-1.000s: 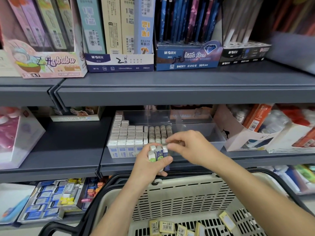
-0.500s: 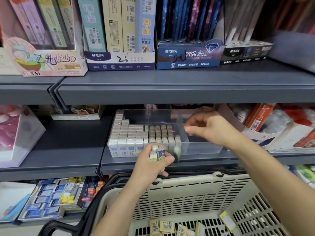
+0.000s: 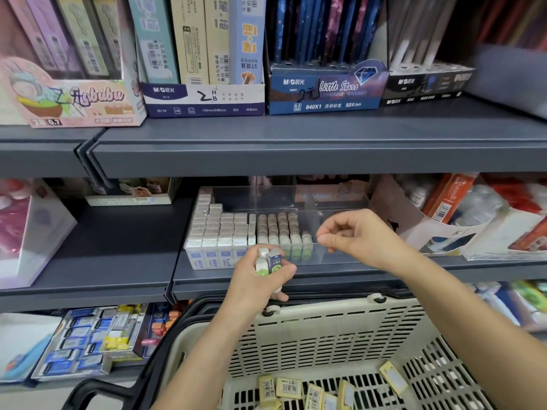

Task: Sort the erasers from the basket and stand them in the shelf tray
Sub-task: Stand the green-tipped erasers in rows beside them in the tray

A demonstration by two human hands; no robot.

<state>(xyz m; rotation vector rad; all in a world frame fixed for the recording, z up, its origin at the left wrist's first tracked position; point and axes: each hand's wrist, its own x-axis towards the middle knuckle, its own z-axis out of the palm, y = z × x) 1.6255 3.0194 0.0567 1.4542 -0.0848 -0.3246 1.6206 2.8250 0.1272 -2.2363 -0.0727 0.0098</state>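
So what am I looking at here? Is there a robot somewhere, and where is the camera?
There is no robot here. A person is working with bare hands, and the single picture comes from a wide-angle camera worn on their head, looking forward and down.

The left hand grips a few small green-and-white erasers. The right hand hovers at the front of the clear tray on the grey shelf. Its fingers are curled, with nothing visible in them.

In the tray, blue-and-white erasers stand in rows on the left, and rounded green-bottomed ones stand right beside them.

Below the hands is a beige basket with yellow packets lying in it, probably more erasers waiting to be sorted.
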